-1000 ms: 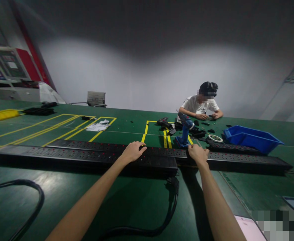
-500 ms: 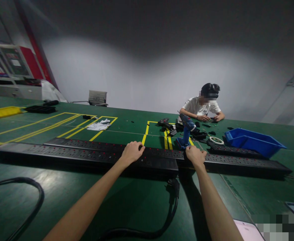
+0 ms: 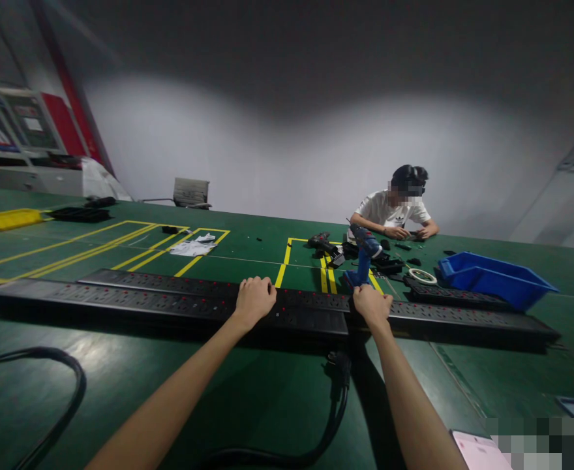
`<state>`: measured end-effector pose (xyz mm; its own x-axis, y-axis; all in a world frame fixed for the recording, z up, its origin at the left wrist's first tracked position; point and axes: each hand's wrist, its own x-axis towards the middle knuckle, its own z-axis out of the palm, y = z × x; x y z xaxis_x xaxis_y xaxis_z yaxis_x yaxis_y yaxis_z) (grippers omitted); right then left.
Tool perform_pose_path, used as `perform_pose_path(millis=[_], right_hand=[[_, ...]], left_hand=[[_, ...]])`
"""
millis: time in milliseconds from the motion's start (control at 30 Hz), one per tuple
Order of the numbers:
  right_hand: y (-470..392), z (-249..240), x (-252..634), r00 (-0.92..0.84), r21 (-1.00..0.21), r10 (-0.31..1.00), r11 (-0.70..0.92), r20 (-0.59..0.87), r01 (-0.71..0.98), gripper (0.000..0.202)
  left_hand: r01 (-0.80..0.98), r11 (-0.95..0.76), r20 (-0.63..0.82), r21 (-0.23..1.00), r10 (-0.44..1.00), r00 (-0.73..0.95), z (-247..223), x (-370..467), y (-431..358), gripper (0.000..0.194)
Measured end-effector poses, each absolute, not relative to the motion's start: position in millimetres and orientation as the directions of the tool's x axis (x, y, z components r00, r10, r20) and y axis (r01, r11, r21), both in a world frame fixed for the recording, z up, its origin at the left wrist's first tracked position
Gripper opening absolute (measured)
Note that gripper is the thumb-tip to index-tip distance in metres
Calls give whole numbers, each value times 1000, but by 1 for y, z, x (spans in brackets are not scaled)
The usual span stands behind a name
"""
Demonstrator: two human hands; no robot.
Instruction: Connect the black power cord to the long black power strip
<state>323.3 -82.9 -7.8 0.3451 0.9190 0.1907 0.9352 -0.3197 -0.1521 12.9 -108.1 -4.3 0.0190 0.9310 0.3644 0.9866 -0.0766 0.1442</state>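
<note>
Two long black power strips with rows of sockets and red marks lie side by side, overlapping lengthwise. The rear power strip (image 3: pixel 463 318) reaches farther right; the front power strip (image 3: pixel 169 312) reaches farther left. My left hand (image 3: pixel 256 301) is closed over the rear strip, its fingers curled down the far side and partly hidden. Farther right, my right hand (image 3: pixel 372 305) also grips the rear strip, just past the front strip's right end. A thick black cord (image 3: pixel 338 398) lies by that end. Behind my right hand a blue cordless drill (image 3: pixel 364 254) stands upright.
Another drill (image 3: pixel 320 243) lies among black parts near a tape roll (image 3: pixel 422 276). A blue bin (image 3: pixel 497 277) stands right. A person (image 3: pixel 389 205) sits opposite. White gloves (image 3: pixel 194 245), a yellow tray (image 3: pixel 10 219), a cable (image 3: pixel 72 365) and a pink phone (image 3: pixel 477 450) lie around.
Both my hands have shifted a little to the left, and the rear power strip has slid left with them. The front strip has stayed in place.
</note>
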Motion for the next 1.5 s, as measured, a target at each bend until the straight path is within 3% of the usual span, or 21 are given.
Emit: perform_pose_path(millis=[767,867,967,1033,1100,1167,1233,1433,1500], right_hand=[[-85,-9,329,284,-132,940,-263,190,956,45],[-85,-7,328,282,-132,940,-260,191,956,44],[-86,-5,327,286,-139,940,-263,185,955,45],[-86,-5,328,287,-144,940,-263,182,954,45],[-87,-6,328,289,-148,940,-264,183,953,45],[-87,-6,329,291,-152,940,-266,180,952,45],[-87,-7,329,290,-155,940,-264,179,952,44],[-88,-6,329,295,-155,937,-268,188,951,44],[-88,-7,329,291,-154,937,-264,192,952,44]], left_hand=[[965,-132,343,228,938,47,2,8,-110,29],[946,-213,400,245,911,102,15,16,-118,26],[867,-430,433,253,851,296,35,38,-142,28],[748,-632,398,203,751,526,47,58,-167,28],[555,-825,298,107,559,774,52,78,-194,33],[400,-916,221,15,393,892,50,95,-218,48],[357,-932,196,-69,338,920,41,106,-234,50],[396,-888,217,-235,349,912,14,118,-241,16],[407,-877,234,-255,353,906,14,118,-237,16]])
